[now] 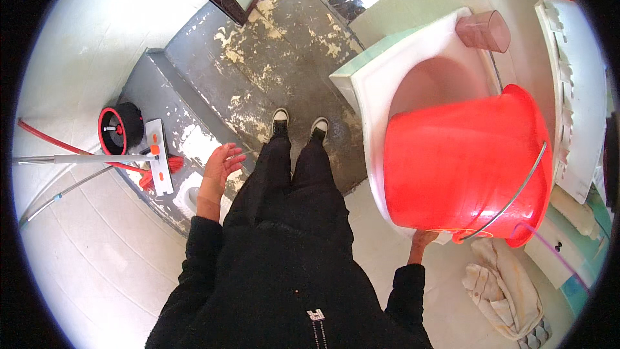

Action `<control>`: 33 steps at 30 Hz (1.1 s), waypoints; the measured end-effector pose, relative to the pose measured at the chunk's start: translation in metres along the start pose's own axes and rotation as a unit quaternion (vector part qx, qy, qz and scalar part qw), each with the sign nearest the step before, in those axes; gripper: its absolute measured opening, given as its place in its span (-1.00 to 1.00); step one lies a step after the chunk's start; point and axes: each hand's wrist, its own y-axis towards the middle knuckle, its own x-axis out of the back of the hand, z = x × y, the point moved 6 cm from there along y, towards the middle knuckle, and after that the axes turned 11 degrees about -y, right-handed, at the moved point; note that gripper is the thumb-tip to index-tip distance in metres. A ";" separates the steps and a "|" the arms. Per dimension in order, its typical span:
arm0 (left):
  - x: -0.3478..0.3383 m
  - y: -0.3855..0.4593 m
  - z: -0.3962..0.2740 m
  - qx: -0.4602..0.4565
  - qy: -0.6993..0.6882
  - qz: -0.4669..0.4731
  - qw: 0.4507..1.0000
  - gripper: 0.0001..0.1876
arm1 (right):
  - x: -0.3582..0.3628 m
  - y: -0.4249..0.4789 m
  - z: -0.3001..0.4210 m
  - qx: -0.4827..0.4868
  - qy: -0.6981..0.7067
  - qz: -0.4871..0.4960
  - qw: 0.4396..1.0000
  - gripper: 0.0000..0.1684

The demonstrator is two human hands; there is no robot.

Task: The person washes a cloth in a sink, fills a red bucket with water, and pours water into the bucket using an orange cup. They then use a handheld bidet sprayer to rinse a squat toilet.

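Note:
A large red plastic bucket (460, 169) lies tipped on its side over a white washbasin (378, 106). Its rim faces right, and a wire handle (513, 194) hangs across it. My right hand (424, 242) holds the bucket at its near side; the bucket hides the fingers. Over to the left, my left hand (224, 167) hangs beside my leg with its fingers a little apart and nothing in it. Part of the basin's bowl is covered by the bucket.
A pink translucent cup (484, 31) stands on the basin's far corner. At left are a flat mop (160, 157), a black-and-red round container (120, 128) and a red brush (174, 164) beside a floor step (189, 92). A cloth (506, 291) hangs at lower right.

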 end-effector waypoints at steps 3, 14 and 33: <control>-0.004 0.000 0.004 0.015 -0.017 0.019 1.000 -0.61 | 0.015 -0.003 -0.008 0.026 -0.022 -0.010 0.999 -0.37; -0.060 -0.002 -0.011 -0.013 0.005 0.022 1.000 -0.66 | 0.001 0.000 0.014 0.165 -0.089 0.123 0.975 -0.23; -0.131 -0.007 0.016 -0.009 0.035 0.080 0.996 -0.58 | -0.014 -0.021 -0.005 -0.208 0.093 -0.002 0.974 -0.33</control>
